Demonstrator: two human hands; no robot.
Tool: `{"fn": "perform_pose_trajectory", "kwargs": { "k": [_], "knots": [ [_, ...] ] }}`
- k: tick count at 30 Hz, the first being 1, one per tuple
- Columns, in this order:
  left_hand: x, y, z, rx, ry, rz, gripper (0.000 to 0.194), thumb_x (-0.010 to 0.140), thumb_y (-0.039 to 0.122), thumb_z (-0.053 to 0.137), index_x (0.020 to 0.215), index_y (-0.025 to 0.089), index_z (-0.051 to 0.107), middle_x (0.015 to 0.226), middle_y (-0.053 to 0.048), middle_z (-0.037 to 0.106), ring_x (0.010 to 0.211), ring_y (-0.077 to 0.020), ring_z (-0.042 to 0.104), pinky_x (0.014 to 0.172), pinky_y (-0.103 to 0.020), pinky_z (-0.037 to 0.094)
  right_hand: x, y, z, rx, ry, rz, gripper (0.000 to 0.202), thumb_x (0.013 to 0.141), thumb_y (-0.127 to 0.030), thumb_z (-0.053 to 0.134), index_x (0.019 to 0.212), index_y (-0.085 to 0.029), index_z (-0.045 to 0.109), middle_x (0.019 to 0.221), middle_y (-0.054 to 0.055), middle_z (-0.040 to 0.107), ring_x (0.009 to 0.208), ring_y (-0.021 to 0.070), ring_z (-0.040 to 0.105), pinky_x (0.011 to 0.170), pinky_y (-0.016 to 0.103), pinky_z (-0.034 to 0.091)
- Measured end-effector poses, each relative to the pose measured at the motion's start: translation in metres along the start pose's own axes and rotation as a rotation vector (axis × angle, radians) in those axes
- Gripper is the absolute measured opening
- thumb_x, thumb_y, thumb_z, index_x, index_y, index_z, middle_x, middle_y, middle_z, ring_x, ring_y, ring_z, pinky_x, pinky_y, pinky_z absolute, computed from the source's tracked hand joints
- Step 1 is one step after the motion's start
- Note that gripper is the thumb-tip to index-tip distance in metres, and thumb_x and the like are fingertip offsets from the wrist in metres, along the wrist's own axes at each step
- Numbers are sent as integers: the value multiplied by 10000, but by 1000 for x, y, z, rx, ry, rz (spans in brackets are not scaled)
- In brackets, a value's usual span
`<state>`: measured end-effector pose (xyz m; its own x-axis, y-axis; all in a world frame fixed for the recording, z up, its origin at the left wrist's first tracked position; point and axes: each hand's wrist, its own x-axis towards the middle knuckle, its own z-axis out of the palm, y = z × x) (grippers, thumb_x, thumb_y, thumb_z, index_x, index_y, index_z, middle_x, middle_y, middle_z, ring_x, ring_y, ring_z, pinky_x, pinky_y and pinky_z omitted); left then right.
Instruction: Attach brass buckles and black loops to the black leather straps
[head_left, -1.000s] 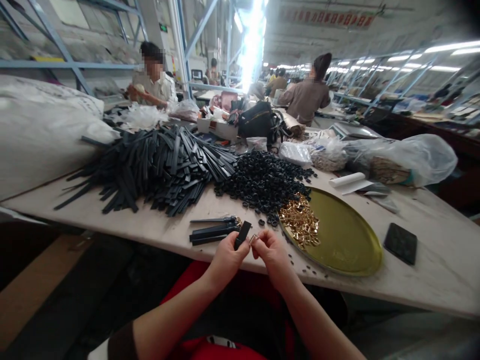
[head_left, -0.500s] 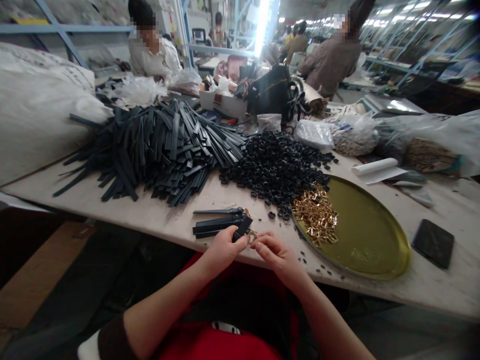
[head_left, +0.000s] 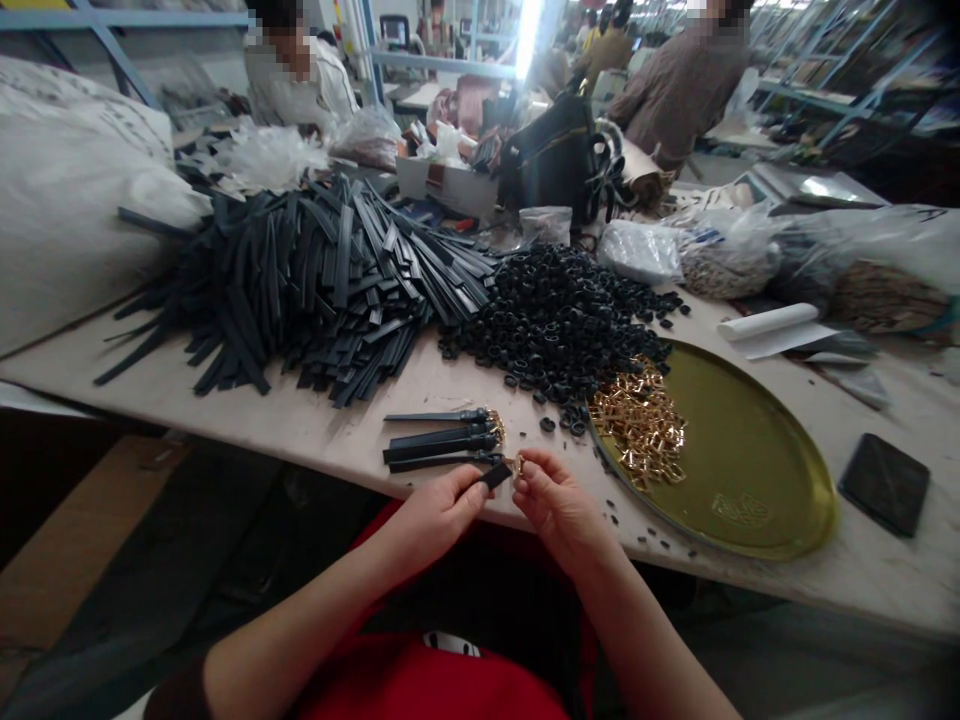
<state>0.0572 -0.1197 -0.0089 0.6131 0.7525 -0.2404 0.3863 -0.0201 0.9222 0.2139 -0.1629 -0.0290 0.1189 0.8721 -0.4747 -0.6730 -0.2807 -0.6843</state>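
Between thumb and fingers, my left hand (head_left: 450, 502) pinches a dark strap (head_left: 496, 475) near the table's front edge. My right hand (head_left: 553, 492) is closed on a small gold buckle (head_left: 518, 466) at the strap's right end; whether the strap runs through it I cannot tell. Just beyond my hands lie several straps with gold buckles (head_left: 442, 440), side by side. Behind them spreads a big heap of loose dark straps (head_left: 322, 280). A mound of small black loops (head_left: 559, 320) adjoins it. Gold buckles (head_left: 641, 425) are piled on the left of a round gold tray (head_left: 757, 450).
A dark phone-like slab (head_left: 885, 483) lies right of the tray. A large white sack (head_left: 82, 200) fills the left side. A black bag (head_left: 551, 155), plastic-wrapped bundles (head_left: 727, 250) and a paper roll (head_left: 772, 325) stand farther back. Other people sit beyond the table.
The strap in my left hand has tilted lower and flatter. My right hand's fingers have curled more tightly round the gold buckle. The camera view has shifted slightly.
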Motion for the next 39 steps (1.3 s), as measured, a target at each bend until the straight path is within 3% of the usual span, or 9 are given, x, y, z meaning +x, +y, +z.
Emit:
{"fn": "perform_pose_trajectory", "kwargs": {
  "k": [3, 6, 11, 17, 24, 28, 31, 35, 39],
  "knots": [
    [-7, 6, 1, 179, -57, 54, 269, 880, 331, 347, 886, 191, 576, 813, 2, 605, 752, -144, 534, 665, -231, 373, -6, 11, 5, 67, -24, 59, 290, 549, -289, 787, 778, -205, 630, 643, -53, 594, 517, 51, 514, 519, 186, 460],
    [-10, 10, 6, 265, -74, 70, 260, 877, 316, 347, 824, 189, 568, 775, 1, 607, 719, -148, 540, 640, -234, 371, -17, 21, 6, -43, -35, -19, 236, 611, -316, 748, 765, -193, 620, 590, -57, 568, 477, 47, 475, 462, 167, 404],
    [-19, 14, 13, 155, -66, 43, 130, 823, 249, 433, 846, 174, 536, 786, 0, 597, 729, -141, 538, 629, -225, 379, -35, 31, 4, -308, 79, -275, 198, 673, -334, 701, 745, -187, 591, 565, -59, 536, 514, 68, 470, 495, 187, 384],
    [-33, 15, 16, 19, -75, -7, 280, 848, 407, 410, 789, 157, 521, 631, 30, 510, 573, -103, 463, 519, -203, 346, -48, 38, 6, -383, 81, -363, 220, 721, -384, 641, 702, -184, 550, 593, -44, 530, 550, 93, 475, 528, 216, 402],
    [-42, 10, 20, -20, -76, -23, 252, 833, 372, 421, 758, 156, 526, 609, 31, 504, 552, -89, 444, 500, -187, 333, -55, 43, 3, -396, 62, -291, 284, 771, -447, 566, 675, -181, 537, 563, -39, 492, 528, 97, 450, 507, 219, 373],
    [-42, 11, 22, -118, -105, -133, 215, 795, 359, 442, 744, 158, 499, 608, 37, 505, 453, -65, 383, 411, -178, 282, -56, 45, 3, -378, 74, -257, 310, 782, -485, 528, 686, -191, 506, 539, -40, 484, 490, 106, 444, 478, 230, 358],
    [-42, 14, 23, -191, -125, -211, 182, 774, 337, 443, 735, 162, 476, 593, 46, 495, 397, -52, 342, 376, -177, 258, -60, 45, 2, -573, 117, -412, 302, 811, -462, 494, 660, -200, 500, 555, -31, 478, 519, 118, 438, 500, 245, 353],
    [-43, 18, 24, -170, -110, -188, 196, 759, 329, 462, 676, 153, 489, 583, 39, 494, 422, -56, 371, 396, -178, 277, -65, 42, 0, -824, 191, -708, 284, 819, -406, 502, 616, -208, 498, 611, -16, 474, 598, 133, 434, 579, 268, 354],
    [-42, 17, 23, -153, -102, -136, 199, 761, 327, 470, 683, 148, 513, 579, 39, 492, 439, -58, 381, 410, -177, 283, -60, 39, -1, -607, 136, -439, 313, 837, -451, 453, 638, -210, 461, 567, -37, 439, 524, 114, 416, 501, 247, 341]
  ]
}}
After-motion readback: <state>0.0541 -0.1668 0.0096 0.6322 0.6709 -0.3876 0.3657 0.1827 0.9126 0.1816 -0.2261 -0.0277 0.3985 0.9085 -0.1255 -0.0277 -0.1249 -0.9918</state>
